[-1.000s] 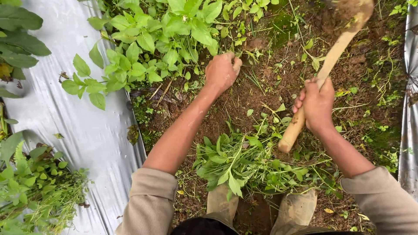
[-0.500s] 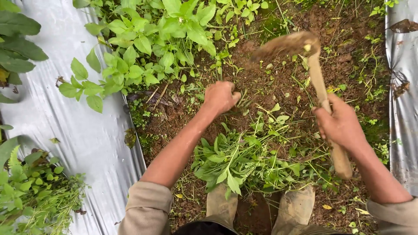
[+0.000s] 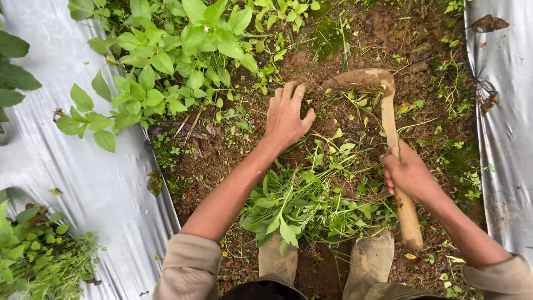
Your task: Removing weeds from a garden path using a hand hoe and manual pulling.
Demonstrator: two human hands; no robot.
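Nearest the camera stand two muddy boots [image 3: 369, 261], toes pointing up the row, and just beyond them lies a heap of cut weeds [image 3: 305, 203] on the soil [image 3: 222, 161]. On the right side the right hand [image 3: 408, 175] has its grip closed full round the wooden handle of a hoe [image 3: 397, 161], fingers wrapped tight, with the butt end sticking out below the fist toward the right boot. The hoe's long axis runs near to far, leaning a little left as it goes — the muddy blade [image 3: 361, 80] sits at the far end, turned left and down on the earth. The left hand [image 3: 286, 116] lies farther out than the right, flat on the ground with fingers spread and nothing in its grip, palm pressed on loose stems and dirt. The blade is just beyond and to the right of those fingertips, near but not touching as far as can be told; so the left hand is the nearer one to the blade, the right the only one on the handle. Beyond the left hand, up and to the left, grows a leafy plant [image 3: 177, 50] — standing, uncut. Silver plastic sheet [image 3: 100, 183] flanks the strip on both sides.
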